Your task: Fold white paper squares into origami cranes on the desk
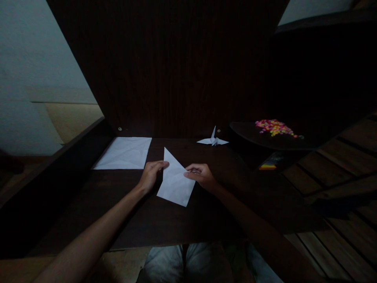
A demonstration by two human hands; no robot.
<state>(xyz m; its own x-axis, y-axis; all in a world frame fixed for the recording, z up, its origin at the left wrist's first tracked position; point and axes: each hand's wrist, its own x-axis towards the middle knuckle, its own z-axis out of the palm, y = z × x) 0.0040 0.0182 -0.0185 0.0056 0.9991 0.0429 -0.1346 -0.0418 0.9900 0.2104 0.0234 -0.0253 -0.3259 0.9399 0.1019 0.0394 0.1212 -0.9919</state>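
Observation:
Between my two hands is a folded sheet of white paper (pixel 176 182), pointed at the top and wider below. My left hand (pixel 150 175) pinches its left edge, thumb on top and fingers behind. At the right edge my right hand (pixel 202 175) grips it the same way, thumb over the face and fingers curled. Beyond my right hand stands a folded white paper crane (pixel 214 140) with its wings spread. Flat on the desk to the left lies a creased white sheet of paper (pixel 123 153).
The dark wooden desk (pixel 132 224) has a tall back panel (pixel 176 70) and a raised left side board (pixel 53 173). On a rounded shelf (pixel 247 135) at the right is a heap of small pink, red and yellow pieces (pixel 275 127). A striped colourful item (pixel 268 166) sits below it.

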